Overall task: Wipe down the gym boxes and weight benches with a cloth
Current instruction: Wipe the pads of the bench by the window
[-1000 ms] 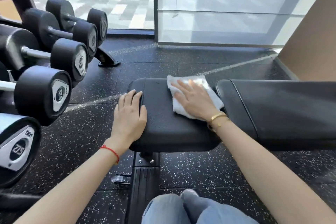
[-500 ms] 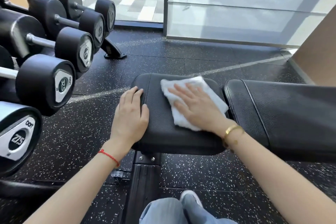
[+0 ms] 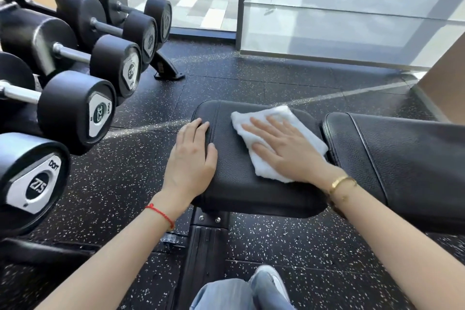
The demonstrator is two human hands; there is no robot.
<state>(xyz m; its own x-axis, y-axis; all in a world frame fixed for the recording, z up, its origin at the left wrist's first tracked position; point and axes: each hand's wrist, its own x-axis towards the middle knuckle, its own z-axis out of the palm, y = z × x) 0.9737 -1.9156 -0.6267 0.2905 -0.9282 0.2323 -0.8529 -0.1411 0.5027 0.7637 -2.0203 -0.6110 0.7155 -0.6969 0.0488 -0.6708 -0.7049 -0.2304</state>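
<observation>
Right hand (image 3: 284,148) lies spread flat on cloth (image 3: 274,143); left hand (image 3: 191,158) rests flat on pad (image 3: 236,184). Best to press evenly, sweeping toward the unwiped edge at nine o'clock.

A white cloth (image 3: 276,142) is spread on the black bench (image 3: 234,184) seat pad — pressed flat under the right hand (image 3: 286,151), the left hand (image 3: 192,161) rested at the pad's edge.

Cloth (image 3: 276,142) + R hand (image 3: 284,151) farther right.
</observation>
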